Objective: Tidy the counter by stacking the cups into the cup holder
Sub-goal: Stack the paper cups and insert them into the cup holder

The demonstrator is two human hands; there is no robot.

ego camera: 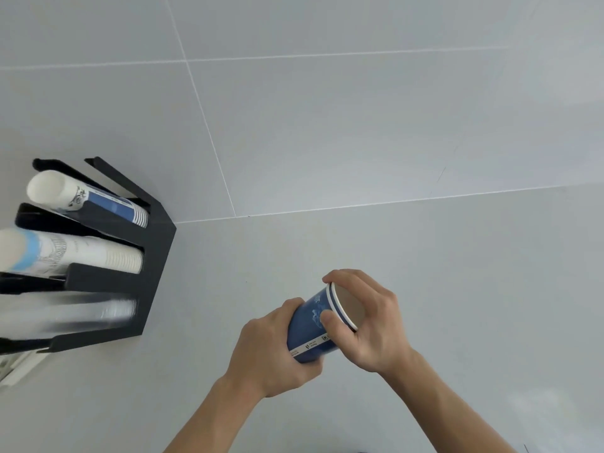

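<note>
Both hands held one blue paper cup (312,325) above the counter (425,289). The left hand (273,349) was wrapped around the cup's base end, fingers curled under it. The right hand (366,317) gripped the mouth end, with the thumb (328,320) pressed on the blue wall just below the white rolled rim and the remaining fingers arched over the opening. The cup lay tilted, mouth pointing up and to the right of the left hand.

Bare counter extended to the right of the right hand and beyond both hands as far as the wall joint. To the left of the left hand, well apart, stood the black cup holder (153,256), its slotted bays running toward the left frame edge.

The counter was a smooth, pale grey, matte surface. The wall (327,109) behind it consisted of large grey tiles with thin white grout lines.

The holder was made of flat, black, angular panels. Its far bay held a stack of blue-and-white paper cups (94,201), the middle bay a stack of white printed cups (75,253), and the near bay a stack of clear cups (88,313), which appeared blurred.
</note>
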